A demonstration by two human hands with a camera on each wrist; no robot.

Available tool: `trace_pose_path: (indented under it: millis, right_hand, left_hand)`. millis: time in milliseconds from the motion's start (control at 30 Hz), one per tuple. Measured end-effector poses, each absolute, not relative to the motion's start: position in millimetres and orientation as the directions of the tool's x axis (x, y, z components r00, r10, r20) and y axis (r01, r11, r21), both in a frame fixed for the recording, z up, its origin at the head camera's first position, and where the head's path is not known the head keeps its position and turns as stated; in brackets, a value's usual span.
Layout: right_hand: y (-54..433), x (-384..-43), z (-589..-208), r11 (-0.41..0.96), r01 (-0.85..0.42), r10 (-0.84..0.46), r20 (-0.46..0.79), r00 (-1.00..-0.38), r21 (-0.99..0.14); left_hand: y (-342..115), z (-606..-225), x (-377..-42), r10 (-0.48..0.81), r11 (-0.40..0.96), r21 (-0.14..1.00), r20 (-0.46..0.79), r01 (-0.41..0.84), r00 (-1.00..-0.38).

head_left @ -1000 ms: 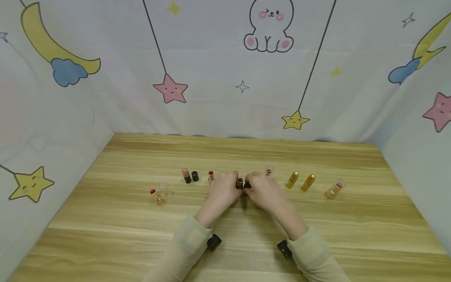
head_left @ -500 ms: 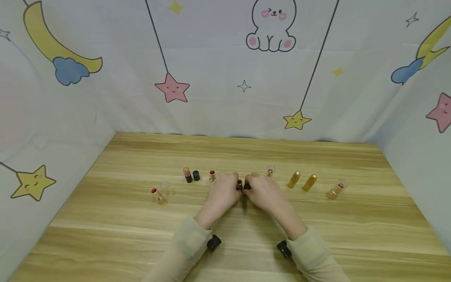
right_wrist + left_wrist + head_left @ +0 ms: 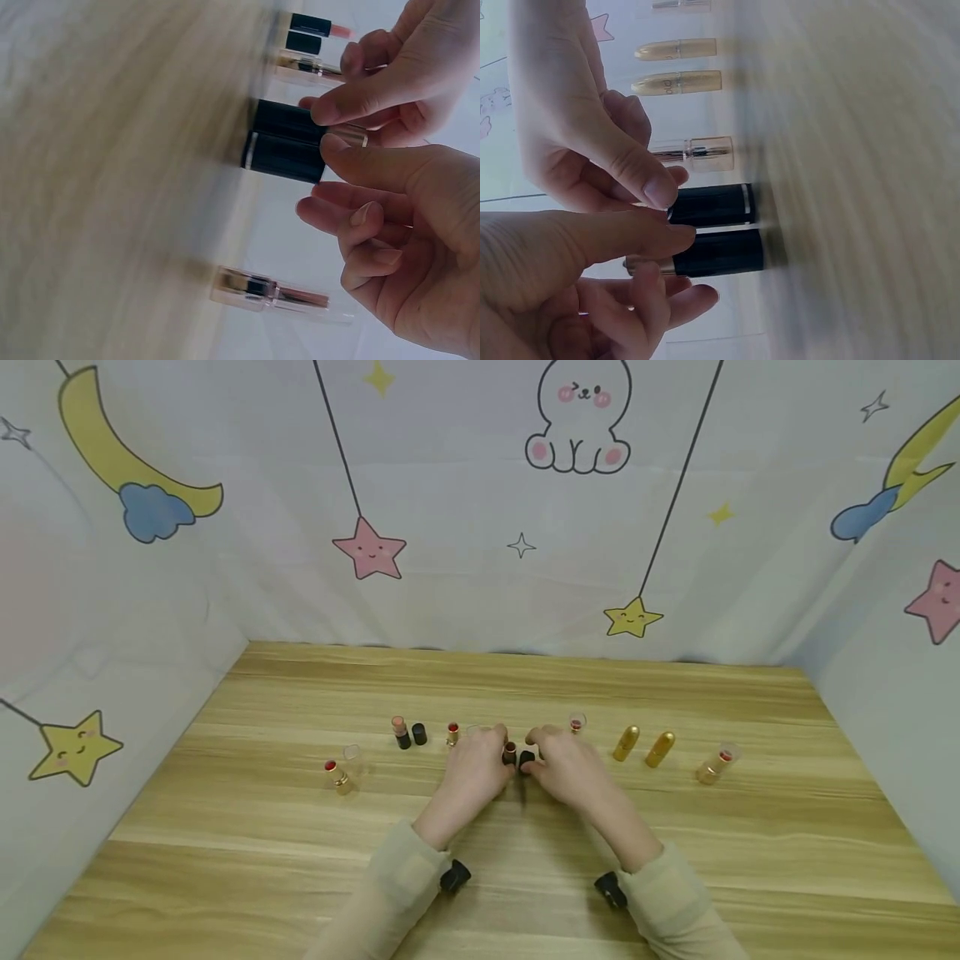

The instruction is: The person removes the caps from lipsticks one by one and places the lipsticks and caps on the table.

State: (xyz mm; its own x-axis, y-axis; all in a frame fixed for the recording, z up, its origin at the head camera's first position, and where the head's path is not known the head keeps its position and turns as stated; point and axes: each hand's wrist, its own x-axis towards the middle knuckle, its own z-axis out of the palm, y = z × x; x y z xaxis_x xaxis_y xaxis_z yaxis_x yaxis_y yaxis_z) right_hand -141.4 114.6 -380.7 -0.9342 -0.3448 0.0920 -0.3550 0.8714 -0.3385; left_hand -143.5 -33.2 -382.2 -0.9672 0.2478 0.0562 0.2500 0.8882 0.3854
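Note:
My left hand pinches a lipstick with a black base and gold tube, which stands upright on the table. Right beside it stands its black cap, with a light band at the lower rim. My right hand is around the cap; its thumb touches the cap's upper end, while its fingers are spread off the other side. In the left wrist view, both thumbs nearly meet above the two black pieces. A red lipstick in a clear case stands behind my right hand.
Left on the wooden table stand a red lipstick, a peach lipstick, a black cap and another red lipstick. Two gold bullet-shaped tubes and a clear-capped lipstick stand right. A printed curtain hangs behind.
My right hand has loosened from the black cap: its fingers have spread and drawn slightly right, so the cap shows more. My left hand stays at the lipstick.

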Motion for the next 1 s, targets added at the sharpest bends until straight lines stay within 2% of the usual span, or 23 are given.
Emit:
trace_pose_path:
  millis: [133,433,700,800,1000]
  right_hand:
    - [118,-137,-372,0.867,-0.376,-0.353,0.132,-0.926,-0.327]
    - [127,-129,-347,0.853,-0.407,-0.337,0.249,-0.908,-0.327]
    - [145,-131,-330,0.855,-0.408,-0.304,0.328,-0.894,-0.319]
    - [153,-134,-324,0.849,-0.409,-0.293,0.348,-0.891,-0.333]
    - [168,-138,-320,0.841,-0.42,-0.289,0.374,-0.881,-0.341]
  left_hand:
    - [-36,-374,-140,0.24,0.878,0.416,0.047,0.238,-0.969]
    - [-41,-353,-131,0.232,0.839,0.469,0.153,0.277,-0.961]
    - [-24,-348,-132,0.261,0.792,0.509,0.219,0.339,-0.94]
    - [-15,-348,-134,0.271,0.776,0.525,0.223,0.35,-0.936]
    - [5,-354,-142,0.272,0.704,0.632,0.184,0.326,-0.945]
